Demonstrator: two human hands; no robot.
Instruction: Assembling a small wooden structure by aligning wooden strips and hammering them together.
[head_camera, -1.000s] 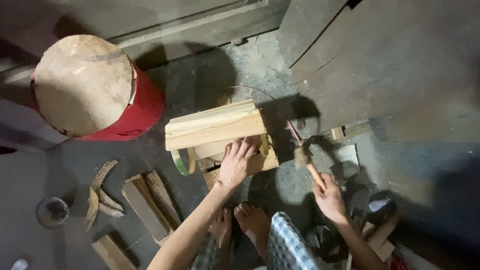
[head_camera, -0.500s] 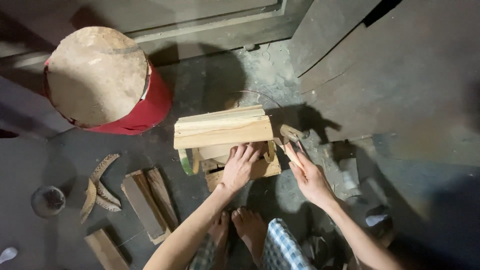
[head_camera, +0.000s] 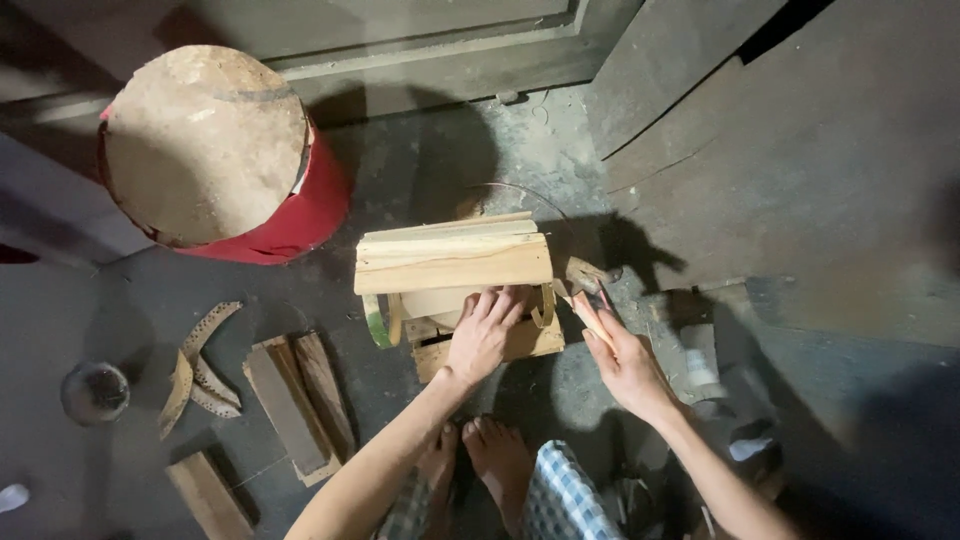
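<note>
Swung in from the lower right since a second ago, the right hand (head_camera: 628, 362) now sits just right of centre, fingers wrapped round the wooden handle of a small hammer (head_camera: 586, 290) whose dark head lies just beside the right end of the pale wooden box-like frame of stacked planks (head_camera: 452, 262). That frame stands on the dark concrete floor (head_camera: 430, 160) at the centre of the frame, where it stood before. Left hand (head_camera: 483, 335) lies palm down with fingers spread, pressed on the frame's lower board; its forearm runs down to the bottom edge. Bare feet (head_camera: 480, 462) and a checked cloth (head_camera: 565, 495) show at bottom centre, partly cut off. At upper left stands a red drum with a round wooden top (head_camera: 215, 150). Loose dark wooden boards (head_camera: 295, 400) and curved perforated strips (head_camera: 195, 365) lie at lower left. Things in the shadowed lower right are too dark to make out.
</note>
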